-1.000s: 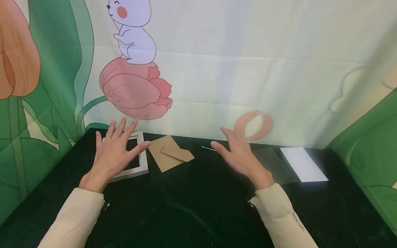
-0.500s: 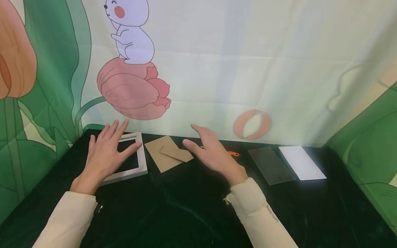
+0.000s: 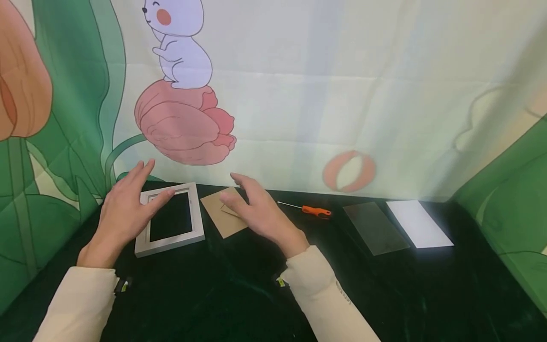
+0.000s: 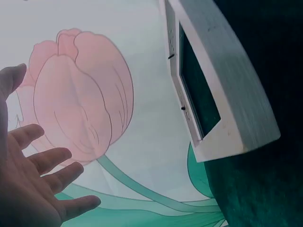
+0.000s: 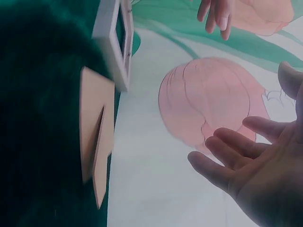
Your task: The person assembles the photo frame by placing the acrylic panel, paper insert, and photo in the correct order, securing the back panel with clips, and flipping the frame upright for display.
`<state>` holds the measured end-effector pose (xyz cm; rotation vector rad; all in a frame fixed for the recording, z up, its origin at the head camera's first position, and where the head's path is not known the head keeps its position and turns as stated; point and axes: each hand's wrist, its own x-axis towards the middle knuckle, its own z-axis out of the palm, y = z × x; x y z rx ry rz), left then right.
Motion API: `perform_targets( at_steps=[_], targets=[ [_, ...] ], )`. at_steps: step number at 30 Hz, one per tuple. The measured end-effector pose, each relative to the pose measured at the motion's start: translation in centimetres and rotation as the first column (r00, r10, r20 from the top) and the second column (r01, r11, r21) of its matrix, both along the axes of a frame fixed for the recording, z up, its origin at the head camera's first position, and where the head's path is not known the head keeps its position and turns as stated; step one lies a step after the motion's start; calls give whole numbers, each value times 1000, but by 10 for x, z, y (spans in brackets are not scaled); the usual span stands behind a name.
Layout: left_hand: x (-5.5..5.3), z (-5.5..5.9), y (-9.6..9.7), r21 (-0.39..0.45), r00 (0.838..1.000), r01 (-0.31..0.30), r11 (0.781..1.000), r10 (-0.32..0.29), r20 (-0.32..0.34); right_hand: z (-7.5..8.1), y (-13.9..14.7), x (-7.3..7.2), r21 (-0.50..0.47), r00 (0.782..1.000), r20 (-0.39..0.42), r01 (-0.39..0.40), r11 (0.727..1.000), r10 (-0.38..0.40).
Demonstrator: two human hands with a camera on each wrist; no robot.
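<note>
My left hand [image 3: 124, 213] hovers at the left side of a white picture frame [image 3: 198, 216], fingers spread and holding nothing. In the left wrist view a gap shows between that hand [image 4: 35, 182] and the frame [image 4: 236, 109]. My right hand [image 3: 267, 211] hangs over a brown backing board [image 3: 222, 223] with a fold-out stand, hiding part of it. Loosely extended fingers of the right hand [image 5: 265, 165] are apart from the board [image 5: 90, 127] in the right wrist view. An orange-handled screwdriver [image 3: 316, 211] lies right of this hand.
Farther right on the dark green cloth [image 3: 205, 304] lie a clear sheet [image 3: 376, 229] and a white sheet [image 3: 419, 224]. A printed curtain [image 3: 273, 104] with tulips and a white animal rises behind the table's back edge.
My left hand has shifted left, uncovering more of the picture frame. The right hand has swept left from the screwdriver to above the backing board, so the screwdriver now shows.
</note>
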<state>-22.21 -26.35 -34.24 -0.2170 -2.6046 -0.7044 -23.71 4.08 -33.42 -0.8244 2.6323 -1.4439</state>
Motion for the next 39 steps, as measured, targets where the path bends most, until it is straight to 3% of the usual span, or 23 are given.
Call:
perform_targets(
  at_steps=[6,13,25,30,36,39],
  targets=[
    [2,1,-10,36,1000,-15,999,16,-20,-1,-26,6,-94,995,96,-2,996,11],
    [3,3,-18,61,999,-43,997,45,-29,-1,-48,10,-136,989,150,19,991,2],
    [5,3,-14,67,998,-42,997,46,-53,-2,-71,3,-195,960,263,152,969,-98],
    [4,1,-16,69,996,-52,996,56,-64,-9,-76,0,-213,960,254,176,961,-120],
    [3,-3,-20,89,995,-44,995,52,-86,-21,-78,-4,-237,982,167,129,963,-90],
    [1,-7,-23,121,996,-33,992,43,-75,-28,-77,-7,-255,983,169,108,961,-66]
  ],
)
